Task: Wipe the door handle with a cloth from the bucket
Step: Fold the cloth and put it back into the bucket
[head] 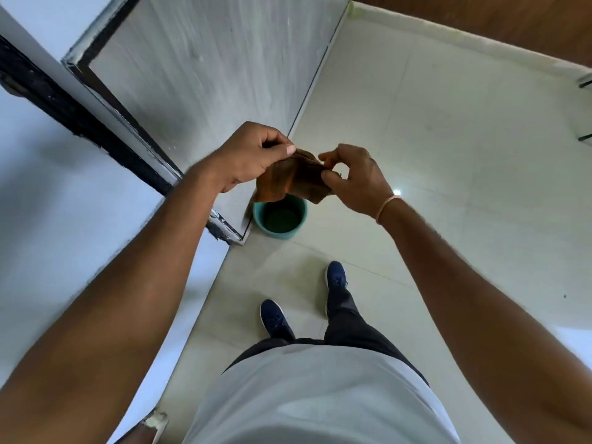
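A brown cloth (293, 181) hangs between both hands at chest height, directly above a teal bucket (281, 219) that stands on the floor by the foot of the door. My left hand (253, 155) pinches the cloth's upper left edge. The fingertips of my right hand (352, 177) grip its right edge. The grey door (208, 75) stands open ahead, and a small dark fitting (11, 86) shows at the far left edge on the black frame. I cannot tell whether it is the handle.
A black door frame (80, 116) runs diagonally on the left, beside a pale wall (64, 203). Cream floor tiles (432, 155) spread to the right. My two feet in blue shoes (275, 318) stand just behind the bucket. A wooden panel (480, 17) lines the far wall.
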`<state>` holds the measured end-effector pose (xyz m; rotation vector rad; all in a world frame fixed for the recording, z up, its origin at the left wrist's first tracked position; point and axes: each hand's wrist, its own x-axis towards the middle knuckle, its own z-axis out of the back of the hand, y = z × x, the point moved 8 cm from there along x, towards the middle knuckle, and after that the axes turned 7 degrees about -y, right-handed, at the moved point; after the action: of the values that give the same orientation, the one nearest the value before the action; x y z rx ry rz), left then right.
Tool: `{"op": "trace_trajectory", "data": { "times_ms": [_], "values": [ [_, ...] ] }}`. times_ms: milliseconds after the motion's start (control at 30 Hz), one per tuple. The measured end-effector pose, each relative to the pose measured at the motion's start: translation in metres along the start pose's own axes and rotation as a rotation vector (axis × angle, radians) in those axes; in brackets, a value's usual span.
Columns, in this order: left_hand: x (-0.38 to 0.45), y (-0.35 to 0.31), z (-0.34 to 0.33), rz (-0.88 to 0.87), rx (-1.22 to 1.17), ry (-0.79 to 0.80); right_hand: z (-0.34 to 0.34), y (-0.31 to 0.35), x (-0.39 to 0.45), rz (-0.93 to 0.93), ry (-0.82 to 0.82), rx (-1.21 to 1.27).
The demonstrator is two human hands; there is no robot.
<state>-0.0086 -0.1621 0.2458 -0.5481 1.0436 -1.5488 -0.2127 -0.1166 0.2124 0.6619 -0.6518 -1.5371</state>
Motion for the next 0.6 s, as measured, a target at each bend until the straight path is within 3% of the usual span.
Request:
{"op": "trace_trajectory", "data": {
  "times_ms": [133,333,433,600],
  "values": [
    [0.021,0.025,0.004,0.250,-0.323,0.022,0.001,-0.005,0.045,-0.069,0.174,0.120],
    [0.028,0.064,-0.004,0.546,-0.691,-0.185,-0.018,-0.028,0.089,-0.127,0.510,0.244],
    [0.025,0.079,-0.016,0.605,-0.779,-0.313,-0.024,-0.037,0.105,-0.162,0.531,0.242],
    [0.013,0.090,-0.042,0.629,-0.730,-0.550,-0.037,-0.049,0.127,-0.286,0.503,0.178]
  ]
}}
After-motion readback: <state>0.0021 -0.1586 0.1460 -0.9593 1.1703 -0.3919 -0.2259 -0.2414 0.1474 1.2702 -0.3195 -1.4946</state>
